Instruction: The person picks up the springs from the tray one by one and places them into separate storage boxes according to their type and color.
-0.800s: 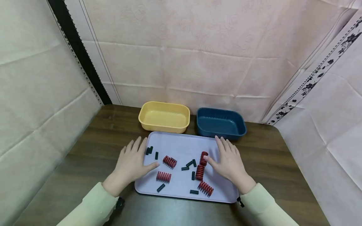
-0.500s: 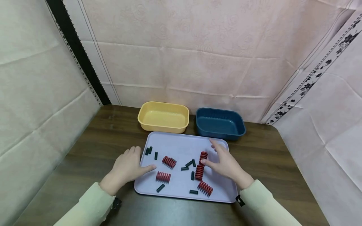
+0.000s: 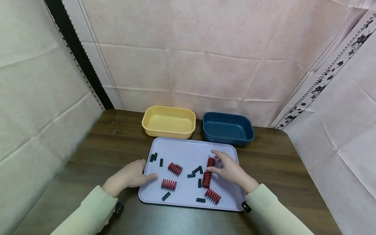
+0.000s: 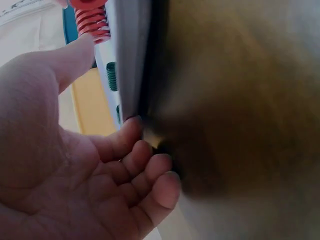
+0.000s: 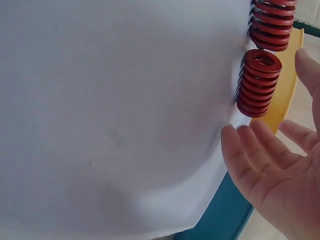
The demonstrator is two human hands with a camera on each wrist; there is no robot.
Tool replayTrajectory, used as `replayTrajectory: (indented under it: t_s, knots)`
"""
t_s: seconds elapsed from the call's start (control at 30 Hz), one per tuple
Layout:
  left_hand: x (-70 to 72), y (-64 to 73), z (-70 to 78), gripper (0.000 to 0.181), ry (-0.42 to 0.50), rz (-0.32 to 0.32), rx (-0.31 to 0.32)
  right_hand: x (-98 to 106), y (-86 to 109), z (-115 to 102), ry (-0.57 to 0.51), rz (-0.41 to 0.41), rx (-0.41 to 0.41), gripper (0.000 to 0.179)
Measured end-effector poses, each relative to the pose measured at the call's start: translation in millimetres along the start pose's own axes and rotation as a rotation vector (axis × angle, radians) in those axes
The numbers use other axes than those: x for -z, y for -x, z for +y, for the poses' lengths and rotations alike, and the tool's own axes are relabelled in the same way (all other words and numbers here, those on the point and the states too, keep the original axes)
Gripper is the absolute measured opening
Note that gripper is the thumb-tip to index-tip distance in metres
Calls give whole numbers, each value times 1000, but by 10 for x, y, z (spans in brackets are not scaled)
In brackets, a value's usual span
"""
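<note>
In the head view, my left hand (image 3: 129, 176) is at the left rim of a pale lavender tray (image 3: 182, 147), fingers loosely bent and thumb over the tray's surface. Its fingertips (image 4: 132, 127) are right at the tray's outer edge in the left wrist view. My right hand (image 3: 227, 168) is over the tray's right part, thumb and fingers spread around a red coil spring (image 3: 211, 162). From the right wrist view, that red spring (image 5: 259, 82) stands between thumb and fingers, with gaps showing. Another red spring (image 3: 207, 179) lies just nearer, end to end with it.
More red springs (image 3: 168, 184) and several small dark green springs (image 3: 201, 200) lie scattered on the tray. Behind it stand a yellow bin (image 3: 168, 133) and a blue bin (image 3: 229, 137). Fabric walls (image 3: 182, 75) enclose the wooden table (image 3: 279, 169).
My left hand has slid down and left toward the tray's rim, its fingers bending. My right hand has lowered and come in around the red spring, its fingers drawing nearer the thumb.
</note>
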State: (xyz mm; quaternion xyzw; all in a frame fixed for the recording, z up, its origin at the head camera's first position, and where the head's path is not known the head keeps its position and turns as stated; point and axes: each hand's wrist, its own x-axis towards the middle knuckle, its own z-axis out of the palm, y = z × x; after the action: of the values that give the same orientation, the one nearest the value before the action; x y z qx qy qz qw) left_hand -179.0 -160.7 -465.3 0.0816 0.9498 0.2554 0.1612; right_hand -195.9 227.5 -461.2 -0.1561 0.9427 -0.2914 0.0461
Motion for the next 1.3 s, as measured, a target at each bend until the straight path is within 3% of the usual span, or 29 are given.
replayTrajectory:
  t_s: [0.1, 0.27, 0.43, 0.8, 1.0, 1.3]
  knots:
    - [-1, -1, 10, 63, -41, -14, -1, -12, -6, -1, 21, 4, 4, 72]
    - [-33, -32, 26, 71, -165, -10, 0, -15, 1, -20, 41, 16, 6, 69]
    - [-49, -33, 27, 75, -212, -5, -4, -25, -14, -37, 45, 15, -1, 68]
    - [-161, 17, -29, 62, -418, 65, -42, -30, -29, -13, 52, -8, -43, 67]
    - [-167, 26, -34, 55, -427, 43, -70, -31, -37, -12, 38, -19, -56, 64]
    - [-184, 57, -32, 53, -440, 16, -53, -15, -31, -15, 10, -41, -70, 67]
